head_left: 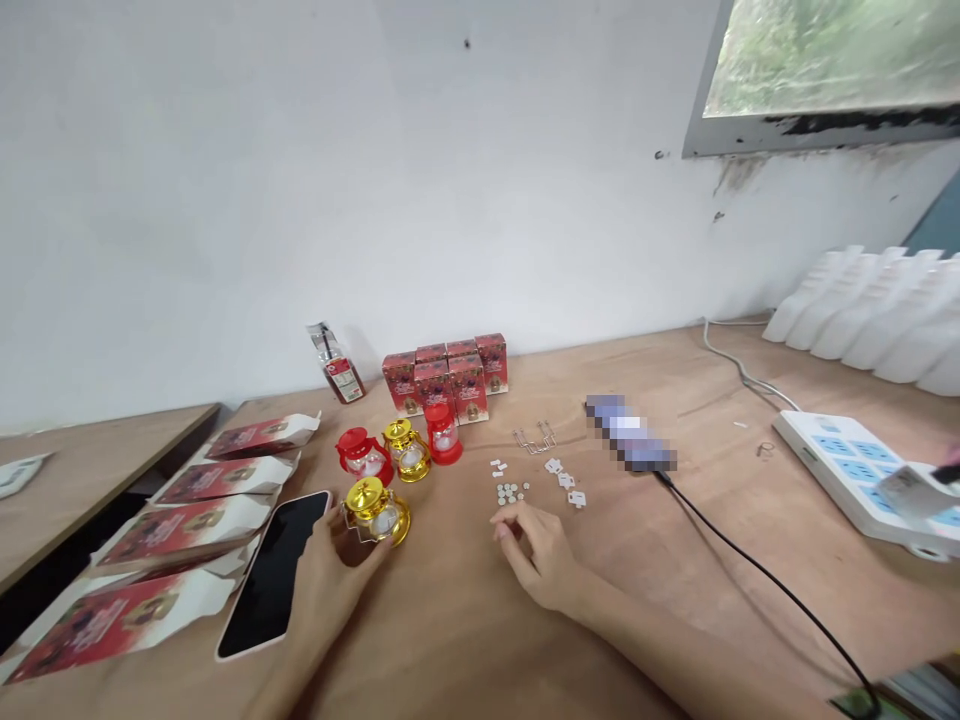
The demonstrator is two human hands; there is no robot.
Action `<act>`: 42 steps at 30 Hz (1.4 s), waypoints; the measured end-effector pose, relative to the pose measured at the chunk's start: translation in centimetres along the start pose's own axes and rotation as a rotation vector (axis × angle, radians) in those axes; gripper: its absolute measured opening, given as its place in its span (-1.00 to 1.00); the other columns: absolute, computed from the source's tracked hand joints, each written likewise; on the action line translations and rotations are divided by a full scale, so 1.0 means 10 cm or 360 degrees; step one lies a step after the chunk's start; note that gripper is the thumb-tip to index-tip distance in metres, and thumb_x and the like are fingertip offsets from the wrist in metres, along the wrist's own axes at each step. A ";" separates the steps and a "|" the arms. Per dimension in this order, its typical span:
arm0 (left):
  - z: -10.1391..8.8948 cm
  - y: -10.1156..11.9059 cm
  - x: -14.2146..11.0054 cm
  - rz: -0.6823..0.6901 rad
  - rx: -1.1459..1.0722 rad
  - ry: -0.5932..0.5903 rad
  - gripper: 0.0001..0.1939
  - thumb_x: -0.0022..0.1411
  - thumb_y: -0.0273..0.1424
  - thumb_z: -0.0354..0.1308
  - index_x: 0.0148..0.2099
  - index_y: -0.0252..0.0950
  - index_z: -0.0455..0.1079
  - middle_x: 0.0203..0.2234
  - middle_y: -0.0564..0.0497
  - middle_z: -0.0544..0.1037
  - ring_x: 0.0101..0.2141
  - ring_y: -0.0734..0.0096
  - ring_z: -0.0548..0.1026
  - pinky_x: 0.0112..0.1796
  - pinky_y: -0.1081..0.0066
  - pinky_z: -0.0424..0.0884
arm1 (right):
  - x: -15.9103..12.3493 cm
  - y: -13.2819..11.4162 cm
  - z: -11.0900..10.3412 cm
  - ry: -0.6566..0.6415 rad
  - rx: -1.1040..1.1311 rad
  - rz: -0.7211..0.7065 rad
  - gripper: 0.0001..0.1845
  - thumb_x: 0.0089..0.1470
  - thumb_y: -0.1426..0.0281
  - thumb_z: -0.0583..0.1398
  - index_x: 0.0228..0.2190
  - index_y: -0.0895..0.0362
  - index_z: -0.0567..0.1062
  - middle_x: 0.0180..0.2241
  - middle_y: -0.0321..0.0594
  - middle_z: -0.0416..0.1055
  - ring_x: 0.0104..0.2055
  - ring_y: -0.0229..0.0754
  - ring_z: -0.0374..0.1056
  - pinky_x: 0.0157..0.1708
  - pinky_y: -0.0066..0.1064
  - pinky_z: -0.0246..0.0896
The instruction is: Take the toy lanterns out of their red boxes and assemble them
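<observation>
My left hand (330,575) is wrapped round the base of a small gold lantern (376,509) that stands on the wooden table (525,640). My right hand (536,550) rests on the table with its fingers curled, fingertips just short of a cluster of small round button cells (511,492). Nothing shows in that hand. Behind the gold lantern stand a red lantern (362,455), a second gold lantern (407,450) and another red lantern (442,433). Small white tabs (566,480) and bent wire handles (534,439) lie beyond the cells.
Several closed red boxes (447,376) stand at the wall. Flattened red cartons (187,510) lie in a row at left, a dark phone (276,572) beside them. A cabled device (630,432) lies at right, then a white power strip (862,470) and white bottles (877,310).
</observation>
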State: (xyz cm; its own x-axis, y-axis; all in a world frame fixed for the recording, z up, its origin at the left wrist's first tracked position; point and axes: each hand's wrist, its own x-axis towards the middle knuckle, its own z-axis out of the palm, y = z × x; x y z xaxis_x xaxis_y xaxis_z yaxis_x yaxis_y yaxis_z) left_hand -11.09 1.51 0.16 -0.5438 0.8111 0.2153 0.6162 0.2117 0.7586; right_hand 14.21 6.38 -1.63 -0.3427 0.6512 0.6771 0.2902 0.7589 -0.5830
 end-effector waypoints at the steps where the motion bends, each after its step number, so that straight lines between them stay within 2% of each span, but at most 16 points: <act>1: 0.02 0.04 0.06 -0.0034 0.0039 -0.0083 -0.30 -0.24 0.00 0.26 -0.09 -0.31 0.28 -0.21 -0.24 0.53 -0.18 -0.11 0.50 -0.17 0.00 0.40 | 0.00 -0.01 0.00 -0.0004 -0.0007 -0.0029 -0.84 0.13 0.49 -0.03 -0.36 0.10 0.32 -0.54 -0.27 0.38 -0.56 -0.28 0.27 -0.52 -0.45 0.17; 4: 0.05 0.11 0.18 -0.0037 0.0138 -0.0203 -0.37 -0.15 0.04 0.18 -0.14 -0.33 0.29 -0.30 -0.21 0.54 -0.26 -0.06 0.53 -0.22 0.05 0.43 | 0.01 -0.03 0.00 -0.0029 -0.0020 -0.0085 -0.84 0.12 0.49 -0.03 -0.36 0.09 0.32 -0.55 -0.27 0.37 -0.56 -0.27 0.26 -0.52 -0.45 0.16; 6: 0.09 0.13 0.20 0.0049 0.0132 -0.0020 -0.32 -0.16 0.04 0.18 -0.11 -0.39 0.28 -0.26 -0.27 0.51 -0.24 -0.05 0.52 -0.23 0.07 0.44 | 0.02 -0.04 -0.01 -0.0034 -0.0022 -0.0124 -0.84 0.11 0.48 -0.03 -0.35 0.09 0.33 -0.58 -0.28 0.35 -0.57 -0.26 0.25 -0.53 -0.44 0.15; 8: 0.12 0.15 0.13 0.0214 0.0209 0.0320 -0.24 -0.14 0.02 0.19 -0.03 -0.47 0.25 -0.16 -0.35 0.44 -0.15 -0.10 0.46 -0.21 0.04 0.43 | 0.02 -0.05 0.00 -0.0026 -0.0017 -0.0166 -0.84 0.10 0.48 -0.03 -0.35 0.09 0.33 -0.59 -0.29 0.34 -0.59 -0.26 0.23 -0.54 -0.44 0.14; 11: 0.14 0.25 -0.07 0.0685 0.0437 0.0850 -0.20 -0.05 -0.07 0.20 0.12 -0.46 0.11 -0.02 -0.37 0.28 0.02 -0.18 0.28 -0.14 -0.01 0.39 | 0.03 -0.07 0.00 -0.0009 -0.0019 -0.0203 -0.84 0.09 0.48 -0.04 -0.35 0.09 0.32 -0.60 -0.30 0.33 -0.59 -0.25 0.23 -0.55 -0.44 0.13; 14: 0.15 0.50 -0.21 0.1292 0.0577 0.1042 -0.10 -0.09 -0.19 0.29 0.22 -0.31 -0.04 0.07 -0.27 0.19 0.04 -0.08 0.25 -0.06 0.03 0.33 | 0.05 -0.08 -0.01 0.0001 -0.0020 -0.0209 -0.83 0.09 0.49 -0.05 -0.36 0.08 0.32 -0.61 -0.30 0.33 -0.59 -0.25 0.24 -0.54 -0.44 0.14; 17: 0.23 0.91 -0.03 0.1678 0.0599 0.0821 -0.31 0.04 -0.27 0.19 0.18 -0.29 0.03 0.02 -0.22 0.31 0.00 0.03 0.33 -0.03 0.10 0.30 | 0.06 -0.08 -0.01 0.0013 0.0003 -0.0231 -0.83 0.08 0.50 -0.05 -0.37 0.09 0.31 -0.61 -0.30 0.34 -0.59 -0.26 0.24 -0.54 -0.45 0.14; 19: 0.35 1.18 0.30 0.1604 0.0840 0.0410 -0.60 0.17 -0.34 0.03 0.08 -0.26 0.21 0.03 -0.18 0.36 0.07 0.06 0.29 0.07 0.09 0.18 | 0.06 -0.07 0.00 0.0024 0.0007 -0.0244 -0.84 0.08 0.50 -0.04 -0.37 0.10 0.31 -0.61 -0.30 0.34 -0.60 -0.26 0.24 -0.55 -0.45 0.13; 20: 0.42 1.30 0.50 0.1573 0.0903 0.0245 -0.62 0.19 -0.35 -0.02 0.06 -0.31 0.25 0.05 -0.20 0.37 0.09 0.07 0.27 0.08 0.12 0.15 | 0.06 -0.06 0.01 0.0030 0.0003 -0.0246 -0.84 0.07 0.50 -0.04 -0.37 0.10 0.31 -0.61 -0.30 0.34 -0.60 -0.26 0.24 -0.55 -0.45 0.13; 23: 0.65 1.51 1.09 0.1343 0.1157 -0.0034 -0.44 0.17 -0.37 -0.06 0.20 -0.47 0.10 0.20 -0.30 0.19 0.21 0.04 0.09 0.15 0.08 0.01 | 0.06 -0.05 0.02 0.0055 -0.0022 -0.0235 -0.85 0.07 0.50 -0.04 -0.37 0.10 0.30 -0.61 -0.30 0.34 -0.60 -0.26 0.24 -0.55 -0.45 0.12; 26: 0.84 1.54 1.42 0.1118 0.1358 -0.0276 -0.36 0.16 -0.33 -0.03 0.24 -0.51 0.02 0.25 -0.33 0.06 0.25 -0.02 -0.02 0.16 -0.05 -0.11 | 0.06 -0.06 0.02 0.0071 -0.0030 -0.0240 -0.84 0.07 0.50 -0.05 -0.37 0.10 0.30 -0.60 -0.30 0.35 -0.60 -0.27 0.24 -0.55 -0.46 0.11; 30: 0.93 1.54 1.42 0.1146 0.1424 -0.0257 -0.43 0.18 -0.32 -0.02 0.19 -0.52 0.10 0.23 -0.38 0.09 0.25 -0.05 0.00 0.14 -0.16 -0.17 | 0.05 -0.06 0.03 0.0055 -0.0029 -0.0288 -0.84 0.07 0.50 -0.05 -0.37 0.11 0.30 -0.62 -0.32 0.33 -0.61 -0.27 0.23 -0.57 -0.46 0.09; 33: 0.93 1.62 1.32 0.1288 0.1519 -0.0197 -0.48 0.15 -0.32 0.06 0.10 -0.51 0.19 0.11 -0.40 0.30 0.21 -0.03 0.10 0.14 -0.13 -0.18 | 0.04 -0.04 0.05 0.0054 -0.0040 -0.0306 -0.85 0.07 0.49 -0.04 -0.37 0.11 0.31 -0.63 -0.33 0.32 -0.61 -0.28 0.21 -0.57 -0.47 0.07; 36: 0.92 1.70 1.30 0.1270 0.1559 -0.0206 -0.51 0.11 -0.34 0.11 0.06 -0.49 0.21 -0.07 -0.39 0.46 0.08 -0.06 0.29 0.10 -0.14 -0.10 | 0.03 -0.03 0.07 0.0057 -0.0027 -0.0299 -0.86 0.08 0.50 -0.03 -0.37 0.11 0.31 -0.62 -0.33 0.33 -0.60 -0.29 0.22 -0.56 -0.47 0.08; 39: 0.92 1.70 1.35 0.1271 0.1541 -0.0199 -0.42 0.06 -0.41 0.14 0.14 -0.43 0.14 -0.06 -0.35 0.45 0.02 -0.07 0.35 0.07 -0.16 -0.07 | 0.03 -0.03 0.07 0.0065 -0.0017 -0.0292 -0.86 0.07 0.51 -0.02 -0.37 0.11 0.31 -0.60 -0.32 0.34 -0.59 -0.29 0.22 -0.55 -0.47 0.09; 42: 0.95 1.67 1.38 0.1332 0.1495 -0.0215 -0.40 0.05 -0.34 0.15 0.15 -0.33 0.14 0.07 -0.32 0.35 0.10 -0.12 0.23 0.05 -0.21 -0.08 | 0.03 -0.03 0.06 0.0055 -0.0030 -0.0290 -0.86 0.07 0.51 -0.03 -0.37 0.11 0.31 -0.60 -0.31 0.34 -0.59 -0.28 0.23 -0.56 -0.47 0.09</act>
State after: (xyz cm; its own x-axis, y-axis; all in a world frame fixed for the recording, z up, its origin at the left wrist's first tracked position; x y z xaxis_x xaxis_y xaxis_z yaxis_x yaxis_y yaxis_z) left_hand -2.88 21.46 9.97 0.2350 0.9211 0.3104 0.9387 -0.1321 -0.3185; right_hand 13.49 6.32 -1.51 -0.3601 0.5026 0.7860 0.2429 0.8639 -0.4412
